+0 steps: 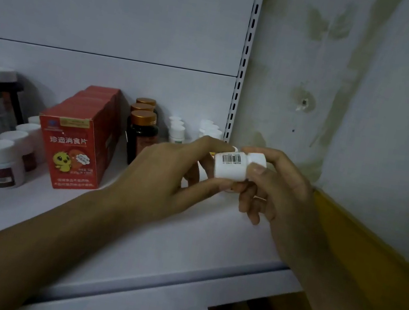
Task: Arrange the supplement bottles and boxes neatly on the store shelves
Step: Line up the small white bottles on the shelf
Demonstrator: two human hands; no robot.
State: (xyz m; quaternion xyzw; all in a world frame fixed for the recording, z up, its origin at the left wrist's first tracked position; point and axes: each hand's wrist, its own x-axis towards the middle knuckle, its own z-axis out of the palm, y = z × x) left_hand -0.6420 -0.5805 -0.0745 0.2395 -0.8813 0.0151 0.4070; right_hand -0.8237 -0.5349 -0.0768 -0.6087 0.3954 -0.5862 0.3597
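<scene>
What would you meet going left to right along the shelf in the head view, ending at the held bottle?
White-capped brown bottles, red chick boxes, copper-capped dark bottles, small white bottles, barcoded white bottle pinched between left hand and right hand.

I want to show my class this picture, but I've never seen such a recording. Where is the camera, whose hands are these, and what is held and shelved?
There is no machine: a person wears one camera on the head, looking forward and down, so both arms are their own. The left hand and right hand together hold a small white bottle on its side, barcode towards the camera, above a white shelf. On the shelf stand a row of red boxes, dark bottles with gold caps and white-capped bottles.
</scene>
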